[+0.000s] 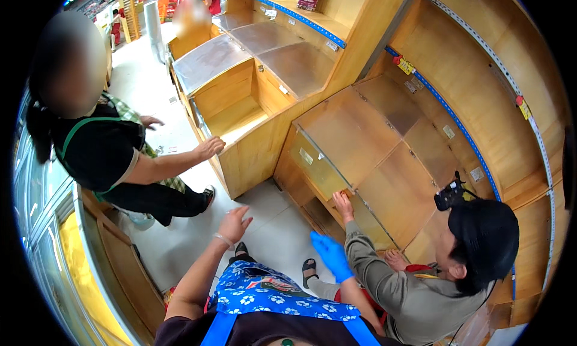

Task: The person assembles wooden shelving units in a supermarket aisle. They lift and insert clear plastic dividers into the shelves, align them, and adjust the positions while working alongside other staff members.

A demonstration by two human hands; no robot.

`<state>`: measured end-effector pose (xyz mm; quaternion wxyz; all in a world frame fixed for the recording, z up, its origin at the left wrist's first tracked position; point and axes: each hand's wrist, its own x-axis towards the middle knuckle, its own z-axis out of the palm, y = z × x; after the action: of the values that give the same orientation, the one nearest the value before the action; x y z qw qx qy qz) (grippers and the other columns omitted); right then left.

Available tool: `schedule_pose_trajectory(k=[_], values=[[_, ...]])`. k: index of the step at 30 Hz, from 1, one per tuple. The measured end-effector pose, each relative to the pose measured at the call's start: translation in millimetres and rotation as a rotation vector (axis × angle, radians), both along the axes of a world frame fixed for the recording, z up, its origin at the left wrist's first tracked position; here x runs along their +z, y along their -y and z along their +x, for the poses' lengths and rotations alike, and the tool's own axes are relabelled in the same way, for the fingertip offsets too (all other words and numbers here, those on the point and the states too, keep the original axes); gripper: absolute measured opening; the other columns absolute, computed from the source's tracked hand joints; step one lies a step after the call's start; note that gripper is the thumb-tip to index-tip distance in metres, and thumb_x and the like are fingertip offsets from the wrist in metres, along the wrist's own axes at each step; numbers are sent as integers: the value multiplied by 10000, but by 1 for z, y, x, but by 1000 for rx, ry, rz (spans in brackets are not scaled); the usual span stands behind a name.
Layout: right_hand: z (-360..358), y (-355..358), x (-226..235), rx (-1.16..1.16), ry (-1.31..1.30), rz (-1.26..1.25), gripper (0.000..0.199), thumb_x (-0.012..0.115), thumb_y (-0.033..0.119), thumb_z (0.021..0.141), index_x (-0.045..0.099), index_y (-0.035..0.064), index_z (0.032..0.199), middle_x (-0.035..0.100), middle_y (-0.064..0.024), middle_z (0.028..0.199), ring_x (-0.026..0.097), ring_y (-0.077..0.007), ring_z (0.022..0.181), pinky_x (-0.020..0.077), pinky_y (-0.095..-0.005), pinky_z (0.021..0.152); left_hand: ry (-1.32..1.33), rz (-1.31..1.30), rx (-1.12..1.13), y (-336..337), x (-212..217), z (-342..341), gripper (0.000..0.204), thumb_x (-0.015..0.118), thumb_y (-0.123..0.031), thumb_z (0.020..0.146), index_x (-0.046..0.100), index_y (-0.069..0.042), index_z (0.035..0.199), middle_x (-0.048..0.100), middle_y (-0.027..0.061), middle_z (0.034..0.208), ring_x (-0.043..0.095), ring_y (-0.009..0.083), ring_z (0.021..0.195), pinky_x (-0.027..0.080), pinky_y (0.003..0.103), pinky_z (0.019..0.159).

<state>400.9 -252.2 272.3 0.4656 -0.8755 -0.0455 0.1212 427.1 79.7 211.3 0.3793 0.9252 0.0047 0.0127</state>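
Note:
My left hand (234, 225), bare with a bracelet at the wrist, hovers over the floor, its fingers loosely stretched out and nothing in them. A blue glove covers my right hand (332, 257), which is held out flat with the fingers together, also holding nothing. Ahead of them stands a wooden display bin (300, 187) with clear lid panels (354, 136). A co-worker's hand (343, 205) touches the front edge of this bin, close to my right hand. Beyond my left hand, another person's hand (210, 148) rests by the rim of an uncovered wooden bin (225, 100).
At right a co-worker in a dark cap (484, 232) leans over the bins, close to my right arm. An aproned person (108, 148) stands at left. Wooden shelves (505, 75) rise behind the bins. A glass-fronted case (90, 274) lines the left side. Tiled floor (270, 217) lies between.

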Motion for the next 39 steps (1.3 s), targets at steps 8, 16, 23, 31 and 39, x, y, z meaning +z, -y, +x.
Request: schedule_pose_trajectory(k=[8, 16, 23, 31, 39], values=[[293, -66, 131, 95, 771, -428, 357, 629, 204, 886, 603, 101, 1226, 609, -160, 1163, 572, -325, 1066, 461, -405, 922, 201, 215, 91, -47, 54, 165, 514, 660, -228, 836, 493, 30, 1248, 526, 199, 1273, 504, 351, 1176, 428, 409, 982], [517, -72, 182, 561, 1224, -876, 512, 678, 295, 825, 555, 17, 1236, 578, -166, 1200, 527, -340, 1121, 434, -425, 957, -79, 330, 185, -70, 28, 267, 549, 599, -362, 884, 466, 24, 1251, 564, 232, 1211, 539, 381, 1121, 439, 444, 943], [611, -91, 131, 892, 1010, -1076, 456, 662, 403, 817, 622, 52, 1106, 629, -151, 1067, 581, -325, 1022, 469, -418, 882, -306, 360, 216, -47, 21, 320, 500, 554, -530, 866, 638, -39, 912, 673, 177, 915, 639, 347, 882, 504, 439, 760], [628, -100, 77, 814, 684, -1030, 432, 620, 510, 812, 660, 84, 869, 647, -154, 882, 635, -327, 834, 510, -439, 712, -294, 335, 245, 2, 34, 375, 557, 523, -616, 840, 655, -75, 866, 679, 151, 780, 658, 327, 766, 512, 430, 682], [611, -117, 38, 841, 879, -517, 417, 654, 474, 780, 609, 63, 828, 589, -148, 862, 558, -319, 896, 477, -421, 772, -334, 388, 352, 8, 24, 379, 567, 478, -647, 847, 662, -110, 858, 676, 147, 765, 655, 325, 759, 503, 433, 667]])
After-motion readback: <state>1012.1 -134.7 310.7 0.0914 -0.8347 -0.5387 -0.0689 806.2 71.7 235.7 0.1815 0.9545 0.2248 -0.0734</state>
